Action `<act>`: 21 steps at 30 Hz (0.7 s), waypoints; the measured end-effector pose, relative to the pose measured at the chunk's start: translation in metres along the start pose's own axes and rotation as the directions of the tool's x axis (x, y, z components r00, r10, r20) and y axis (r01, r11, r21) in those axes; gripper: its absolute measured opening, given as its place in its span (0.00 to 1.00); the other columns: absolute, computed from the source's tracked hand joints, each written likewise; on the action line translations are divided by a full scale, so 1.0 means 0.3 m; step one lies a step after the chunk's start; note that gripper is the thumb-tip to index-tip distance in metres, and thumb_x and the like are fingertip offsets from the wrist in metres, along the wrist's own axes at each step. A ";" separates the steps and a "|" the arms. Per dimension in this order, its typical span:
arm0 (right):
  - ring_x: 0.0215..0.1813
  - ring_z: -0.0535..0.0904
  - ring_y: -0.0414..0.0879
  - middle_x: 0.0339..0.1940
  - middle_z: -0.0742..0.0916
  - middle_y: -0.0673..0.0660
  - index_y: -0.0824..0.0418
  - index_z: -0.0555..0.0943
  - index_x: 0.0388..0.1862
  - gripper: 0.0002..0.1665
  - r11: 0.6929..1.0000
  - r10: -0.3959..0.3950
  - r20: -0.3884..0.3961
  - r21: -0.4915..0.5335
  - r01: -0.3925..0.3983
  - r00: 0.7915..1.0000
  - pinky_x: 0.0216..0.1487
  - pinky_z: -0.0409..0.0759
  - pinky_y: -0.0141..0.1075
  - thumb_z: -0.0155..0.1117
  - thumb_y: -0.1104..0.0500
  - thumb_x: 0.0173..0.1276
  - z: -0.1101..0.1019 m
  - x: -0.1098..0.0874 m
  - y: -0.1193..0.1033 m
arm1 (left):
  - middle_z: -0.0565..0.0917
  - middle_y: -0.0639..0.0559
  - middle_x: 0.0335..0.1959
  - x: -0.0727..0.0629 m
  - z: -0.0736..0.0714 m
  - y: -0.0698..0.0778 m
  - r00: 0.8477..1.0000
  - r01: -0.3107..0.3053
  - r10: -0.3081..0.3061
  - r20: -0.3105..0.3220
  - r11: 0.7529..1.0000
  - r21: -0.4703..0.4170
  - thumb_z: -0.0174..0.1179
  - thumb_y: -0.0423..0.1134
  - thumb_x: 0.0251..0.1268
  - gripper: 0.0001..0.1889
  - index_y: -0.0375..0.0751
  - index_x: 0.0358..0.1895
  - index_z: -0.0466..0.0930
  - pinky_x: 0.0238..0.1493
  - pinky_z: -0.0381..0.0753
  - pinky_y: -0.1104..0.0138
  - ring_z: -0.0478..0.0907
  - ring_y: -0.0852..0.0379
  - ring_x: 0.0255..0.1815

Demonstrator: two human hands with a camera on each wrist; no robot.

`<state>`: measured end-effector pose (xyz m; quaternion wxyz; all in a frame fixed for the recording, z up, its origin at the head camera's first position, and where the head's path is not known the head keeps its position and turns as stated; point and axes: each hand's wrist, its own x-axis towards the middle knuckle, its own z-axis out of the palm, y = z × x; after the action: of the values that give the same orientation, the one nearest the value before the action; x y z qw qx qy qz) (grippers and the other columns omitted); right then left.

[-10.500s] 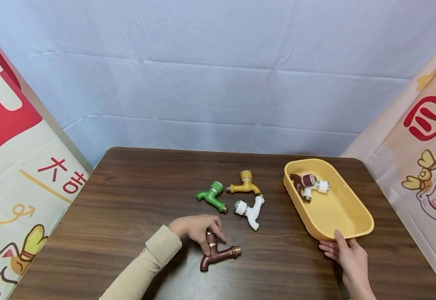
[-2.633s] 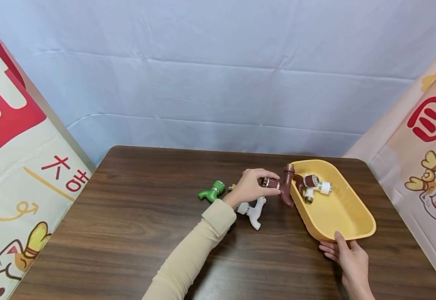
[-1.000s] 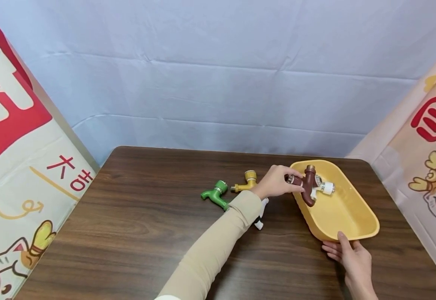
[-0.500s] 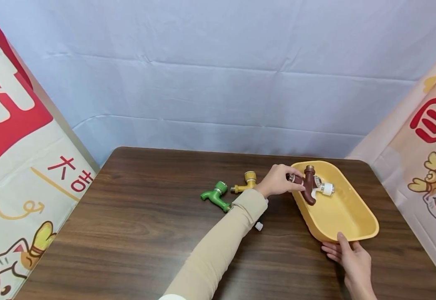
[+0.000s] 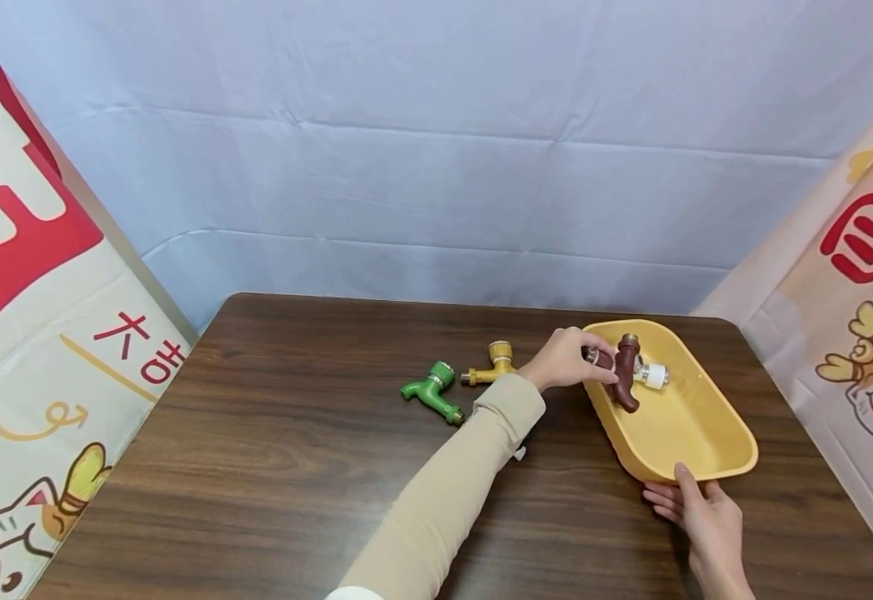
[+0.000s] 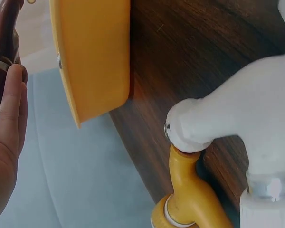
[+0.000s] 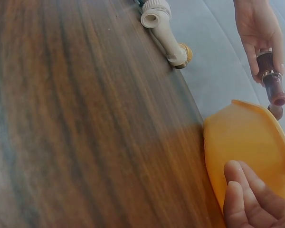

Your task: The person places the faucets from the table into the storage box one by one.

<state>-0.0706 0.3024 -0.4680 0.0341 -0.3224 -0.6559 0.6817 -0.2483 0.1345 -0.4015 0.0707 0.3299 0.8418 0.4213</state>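
My left hand [image 5: 562,360] pinches a brown tap [image 5: 624,379] by its handle, over the left part of a yellow basin [image 5: 680,433]. The left wrist view shows the brown tap [image 6: 4,33] raised above the basin's wall. At the near end of the basin, my right hand [image 5: 710,525] holds the rim, thumb on top and fingers against the outer wall. Inside lies a tap with a white handle [image 5: 655,377], partly covered by the held tap. The other brown tap seen in the basin earlier is hidden behind the held one.
Left of the basin, a green tap [image 5: 431,393] and a yellow tap [image 5: 498,362] lie on the wooden table [image 5: 271,450]. A white tap [image 6: 266,95] lies beside them, mostly hidden by my left forearm in the head view. A pale cloth [image 5: 436,167] hangs behind the table.
My left hand picked the brown tap off the table and carried it right, over the basin; lately it has shifted slightly further right. My right hand has stayed on the basin's rim.
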 end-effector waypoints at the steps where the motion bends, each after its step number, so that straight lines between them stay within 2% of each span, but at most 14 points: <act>1: 0.25 0.82 0.37 0.16 0.84 0.46 0.58 0.64 0.45 0.20 1.000 0.001 0.001 0.001 -0.001 1.000 0.27 0.79 0.30 0.49 0.43 0.68 0.000 0.000 -0.001 | 0.81 0.61 0.43 0.003 0.003 0.001 1.000 0.004 -0.004 0.004 1.000 0.002 0.70 0.45 0.46 0.17 0.47 0.43 0.84 0.37 0.66 0.83 0.71 0.70 0.42; 6: 0.25 0.82 0.37 0.16 0.84 0.46 0.58 0.64 0.45 0.20 1.000 -0.003 0.005 0.001 0.003 1.000 0.27 0.79 0.30 0.48 0.44 0.68 -0.001 -0.005 -0.004 | 0.81 0.60 0.45 0.014 0.020 0.005 1.000 0.013 -0.014 0.023 1.000 0.018 0.70 0.45 0.46 0.17 0.48 0.42 0.84 0.39 0.65 0.83 0.71 0.71 0.45; 11: 0.25 0.82 0.37 0.16 0.84 0.46 0.58 0.64 0.45 0.20 0.999 -0.032 0.017 0.005 0.032 0.999 0.26 0.79 0.30 0.48 0.44 0.68 -0.003 0.008 0.008 | 0.80 0.60 0.45 0.022 0.033 0.007 0.999 0.020 -0.022 0.031 0.999 0.041 0.71 0.45 0.46 0.16 0.49 0.41 0.84 0.38 0.65 0.83 0.71 0.71 0.43; 17: 0.26 0.83 0.39 0.18 0.85 0.48 0.58 0.66 0.42 0.18 0.990 -0.130 0.053 0.053 0.127 0.990 0.25 0.79 0.31 0.52 0.45 0.67 -0.030 0.063 0.062 | 0.82 0.62 0.41 0.031 0.044 0.024 0.999 0.003 -0.007 0.051 0.997 0.082 0.70 0.45 0.46 0.15 0.48 0.40 0.84 0.37 0.64 0.85 0.71 0.71 0.39; 21: 0.26 0.83 0.41 0.19 0.85 0.50 0.59 0.65 0.43 0.20 0.989 -0.112 0.051 0.099 0.107 0.992 0.25 0.79 0.32 0.54 0.45 0.66 -0.041 0.094 0.088 | 0.81 0.64 0.41 0.039 0.050 0.035 0.997 -0.004 -0.004 0.081 0.995 0.099 0.70 0.45 0.46 0.15 0.49 0.41 0.84 0.36 0.64 0.85 0.70 0.72 0.38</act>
<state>-0.0770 0.3226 -0.5025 0.0684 -0.2646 -0.6396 0.7185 -0.2461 0.1563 -0.4012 0.0885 0.3499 0.8581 0.3652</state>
